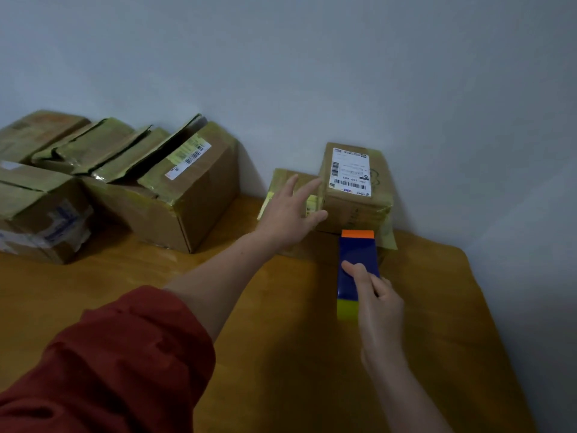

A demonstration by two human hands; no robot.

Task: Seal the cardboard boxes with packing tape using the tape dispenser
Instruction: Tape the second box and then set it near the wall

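Right hand (379, 310) gripped the tape dispenser (357, 270), long axis pointing away toward the labelled box (356, 189) just beyond its orange tip, while the left hand (288, 214), fingers spread and nearer, reached for that box's left side.

We've got a table (218, 307) w/ open boxes (150, 182) at left by the wall, two small boxes (352, 195) right, tape dispenser (357, 267) just before them.
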